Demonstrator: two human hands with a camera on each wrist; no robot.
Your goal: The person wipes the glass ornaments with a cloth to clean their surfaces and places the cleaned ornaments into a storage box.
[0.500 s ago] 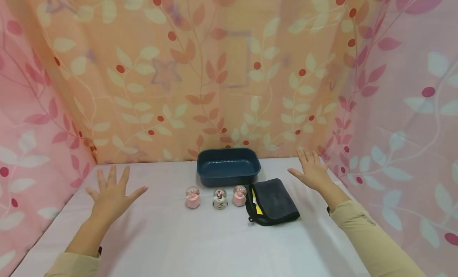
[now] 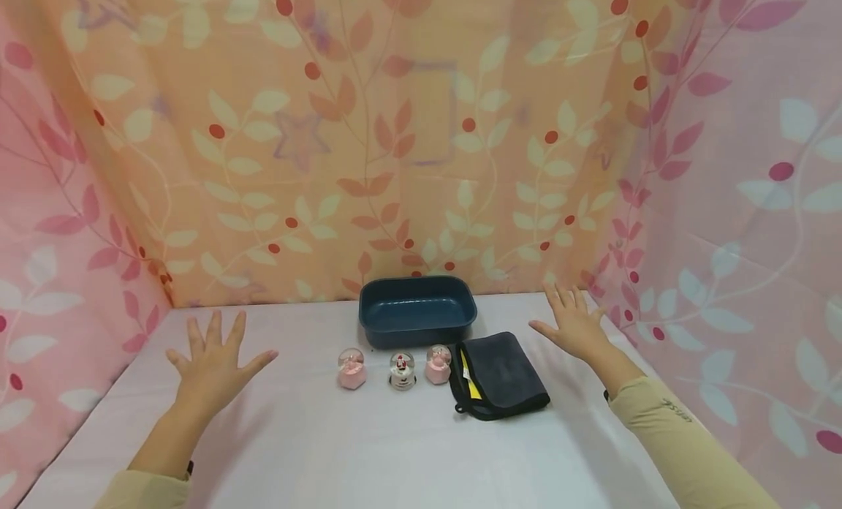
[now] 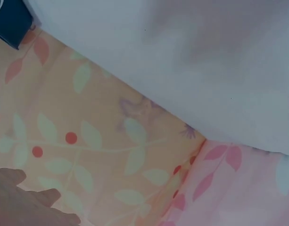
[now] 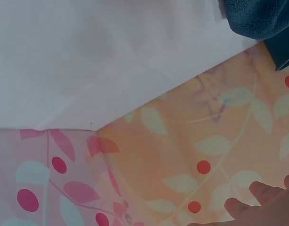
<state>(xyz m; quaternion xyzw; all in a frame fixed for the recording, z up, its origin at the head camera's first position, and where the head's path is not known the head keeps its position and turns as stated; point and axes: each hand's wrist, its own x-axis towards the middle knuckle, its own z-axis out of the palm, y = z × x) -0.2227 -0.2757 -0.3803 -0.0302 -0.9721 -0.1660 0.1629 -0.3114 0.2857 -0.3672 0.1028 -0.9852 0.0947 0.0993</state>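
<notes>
The splayed left hand (image 2: 209, 374) hung left of three snow globes (image 2: 402, 371), the splayed right hand (image 2: 579, 332) right of a pouch (image 2: 505, 370).

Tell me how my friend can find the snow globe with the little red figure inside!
Look for the dark blue dish at the back of the white table. Just in front are three small globes in a row, left of the dark pouch. Choose the middle globe: its base is whitish, while the left globe and right globe have pink ones.
</notes>
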